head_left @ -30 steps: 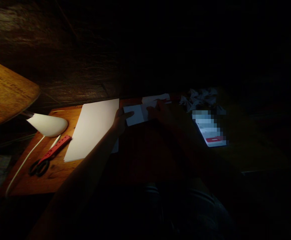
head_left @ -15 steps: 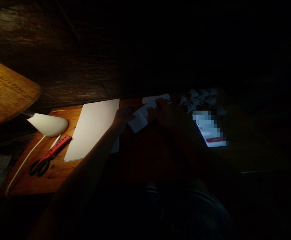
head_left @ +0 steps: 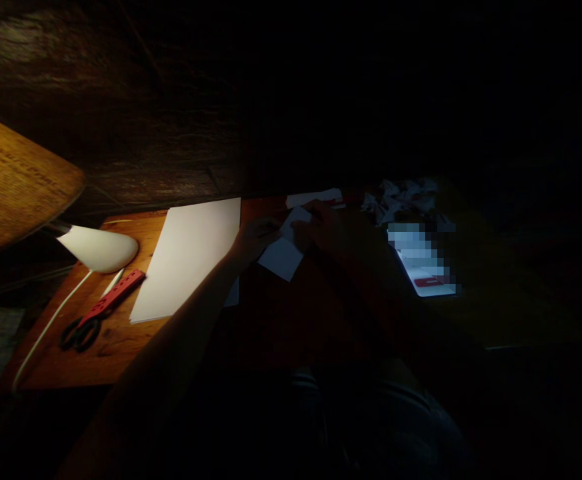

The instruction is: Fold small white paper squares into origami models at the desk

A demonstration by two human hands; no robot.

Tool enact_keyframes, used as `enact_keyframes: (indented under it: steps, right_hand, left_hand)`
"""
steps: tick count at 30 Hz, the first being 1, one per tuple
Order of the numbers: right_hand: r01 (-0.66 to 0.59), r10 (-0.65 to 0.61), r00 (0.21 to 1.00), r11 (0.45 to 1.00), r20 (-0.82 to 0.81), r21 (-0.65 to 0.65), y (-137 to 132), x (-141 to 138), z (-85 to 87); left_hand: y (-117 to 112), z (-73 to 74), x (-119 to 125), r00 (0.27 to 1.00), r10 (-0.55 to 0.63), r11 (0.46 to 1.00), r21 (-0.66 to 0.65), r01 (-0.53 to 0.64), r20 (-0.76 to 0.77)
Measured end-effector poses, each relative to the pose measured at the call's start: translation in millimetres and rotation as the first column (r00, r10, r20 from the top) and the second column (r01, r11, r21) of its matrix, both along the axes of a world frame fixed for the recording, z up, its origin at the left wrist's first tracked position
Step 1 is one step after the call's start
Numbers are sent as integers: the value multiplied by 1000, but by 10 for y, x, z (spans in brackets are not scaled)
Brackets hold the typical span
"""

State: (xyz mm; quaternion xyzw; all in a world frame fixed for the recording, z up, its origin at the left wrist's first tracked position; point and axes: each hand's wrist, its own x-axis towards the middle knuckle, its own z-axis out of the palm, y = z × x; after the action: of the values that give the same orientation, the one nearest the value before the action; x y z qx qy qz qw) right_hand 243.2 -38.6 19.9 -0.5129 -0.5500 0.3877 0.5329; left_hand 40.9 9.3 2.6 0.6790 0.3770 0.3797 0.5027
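A small white piece of paper (head_left: 281,256) with a crease across it is held between my two hands above the dark middle of the table. My right hand (head_left: 325,228) is closed on its upper right side, the thumb lying over the face of the paper. My left hand (head_left: 253,237) has its fingers curled at the paper's left edge; dim light hides exactly how they grip. Behind my hands lies another white piece of paper (head_left: 313,198). Left of my left forearm rests a stack of large white sheets (head_left: 191,253).
A lit phone (head_left: 423,263) lies to the right, several crumpled or folded white paper pieces (head_left: 401,197) behind it. Scissors (head_left: 83,332) and a red strip with cut-outs (head_left: 113,295) lie by the white lamp base (head_left: 101,249). The lampshade (head_left: 15,187) overhangs the left.
The piece of paper has turned between my hands, its lower corner now swung down and right. The fingers of my left hand have shifted along its edge.
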Motion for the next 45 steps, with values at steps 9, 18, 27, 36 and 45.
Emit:
enact_keyframes:
  steps: [9, 18, 27, 36, 45]
  right_hand:
    - [-89, 85, 995, 993, -47, -79, 39, 30, -61]
    - [56, -56, 998, 997, -1, -55, 118, 106, -112]
    - [68, -64, 996, 996, 61, -51, 95, 172, -76]
    - [-43, 46, 992, 999, 122, -26, 84, 185, -70]
    - [-72, 72, 974, 997, 215, -7, 153, 161, -171]
  left_hand:
    - [20, 19, -17, 997, 71, 997, -1, -71, 34]
    - [41, 43, -50, 975, 70, 994, -101, -50, 212]
    - [173, -176, -74, 941, 122, 983, -169, -70, 317]
    - [0, -62, -14, 974, 80, 987, -154, -48, 213]
    - [15, 11, -13, 986, -26, 997, -64, 37, 165]
